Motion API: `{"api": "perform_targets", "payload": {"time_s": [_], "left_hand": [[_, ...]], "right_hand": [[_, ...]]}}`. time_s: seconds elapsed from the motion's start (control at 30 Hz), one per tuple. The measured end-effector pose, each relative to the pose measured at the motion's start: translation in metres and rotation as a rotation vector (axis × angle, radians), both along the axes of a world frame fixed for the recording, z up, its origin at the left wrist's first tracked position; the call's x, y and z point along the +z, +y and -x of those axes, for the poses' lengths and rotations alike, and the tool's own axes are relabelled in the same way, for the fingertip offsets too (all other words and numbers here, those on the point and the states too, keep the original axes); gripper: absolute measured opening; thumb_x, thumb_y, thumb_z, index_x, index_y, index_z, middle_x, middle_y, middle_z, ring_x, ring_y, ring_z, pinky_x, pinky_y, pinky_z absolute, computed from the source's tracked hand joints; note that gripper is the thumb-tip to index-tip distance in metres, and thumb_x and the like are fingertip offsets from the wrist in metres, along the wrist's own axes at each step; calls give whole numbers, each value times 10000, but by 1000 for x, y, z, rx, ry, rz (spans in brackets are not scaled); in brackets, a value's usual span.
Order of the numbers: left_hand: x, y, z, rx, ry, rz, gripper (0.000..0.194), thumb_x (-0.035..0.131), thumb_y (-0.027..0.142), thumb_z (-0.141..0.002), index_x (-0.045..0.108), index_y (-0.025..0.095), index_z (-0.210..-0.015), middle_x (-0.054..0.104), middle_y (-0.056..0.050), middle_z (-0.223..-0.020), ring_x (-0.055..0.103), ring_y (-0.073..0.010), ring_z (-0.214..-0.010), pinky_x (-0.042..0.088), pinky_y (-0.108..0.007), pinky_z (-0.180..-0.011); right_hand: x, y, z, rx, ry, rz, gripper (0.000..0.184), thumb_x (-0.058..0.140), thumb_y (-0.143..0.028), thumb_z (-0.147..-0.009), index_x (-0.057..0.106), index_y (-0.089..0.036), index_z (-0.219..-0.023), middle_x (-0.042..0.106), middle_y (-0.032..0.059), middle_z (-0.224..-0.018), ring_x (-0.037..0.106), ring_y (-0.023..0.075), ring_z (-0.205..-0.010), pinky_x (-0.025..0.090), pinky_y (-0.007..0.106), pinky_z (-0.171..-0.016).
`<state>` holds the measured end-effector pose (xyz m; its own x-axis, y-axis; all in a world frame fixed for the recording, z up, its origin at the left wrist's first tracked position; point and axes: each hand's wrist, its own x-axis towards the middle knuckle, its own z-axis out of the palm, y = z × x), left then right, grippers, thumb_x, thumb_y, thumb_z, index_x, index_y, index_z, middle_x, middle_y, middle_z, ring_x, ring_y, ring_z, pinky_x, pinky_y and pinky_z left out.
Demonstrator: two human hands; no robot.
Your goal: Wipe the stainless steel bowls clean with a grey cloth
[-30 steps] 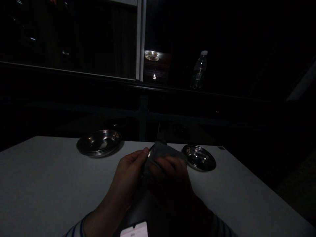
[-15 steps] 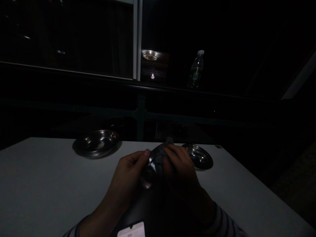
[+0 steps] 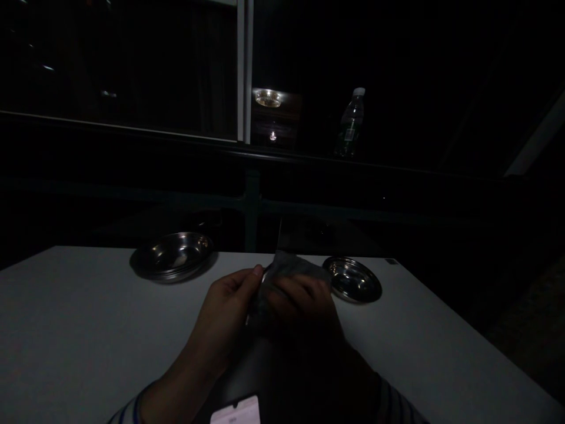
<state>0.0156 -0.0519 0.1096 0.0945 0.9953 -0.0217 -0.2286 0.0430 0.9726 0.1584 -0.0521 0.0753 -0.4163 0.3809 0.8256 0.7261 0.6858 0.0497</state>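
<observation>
Smooth white tabletop [image 3: 110,330] in a dark room carries stacked, shiny round metal dishes [image 3: 172,258] at far left and more shallow metal dishware [image 3: 353,281] at far right. Between these and closer in, the left hand [image 3: 225,309] pinches the edge of a glossy metal dish [image 3: 264,276], mostly hidden by a creased grey cloth [image 3: 300,266] gripped in the right hand [image 3: 306,306]. Beyond, a clear plastic bottle [image 3: 352,121] has a white cap [image 3: 359,92] and green label [image 3: 349,134], its print too dim to read.
</observation>
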Motion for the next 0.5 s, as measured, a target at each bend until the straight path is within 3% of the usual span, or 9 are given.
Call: {"api": "perform_targets", "payload": {"time_s": [0.17,0.33,0.5], "left_hand": [[2,0,1,18,23,30,288,613,413,-668,626,127,-635,585,-6,-508,500,-110,-465,371,-202,-449],[2,0,0,29,9,28,279,618,401,-664,643,127,-706,604,-11,-545,520,-112,-510,384,-196,-481],[2,1,-1,38,15,43,282,610,405,-669,626,125,-651,597,-9,-528,500,-104,-464,373,-197,-448]], "right_hand": [[2,1,-3,-92,163,90,227,400,-205,-836,573,-118,-955,599,87,-976,484,199,-880,385,357,-752],[1,-2,1,11,-14,23,264,441,-310,-823,566,-163,-1004,594,57,-1041,473,226,-897,373,379,-726],[2,1,-1,-90,161,100,227,398,-210,-836,568,-131,-964,598,81,-986,483,197,-885,391,351,-753]]}}
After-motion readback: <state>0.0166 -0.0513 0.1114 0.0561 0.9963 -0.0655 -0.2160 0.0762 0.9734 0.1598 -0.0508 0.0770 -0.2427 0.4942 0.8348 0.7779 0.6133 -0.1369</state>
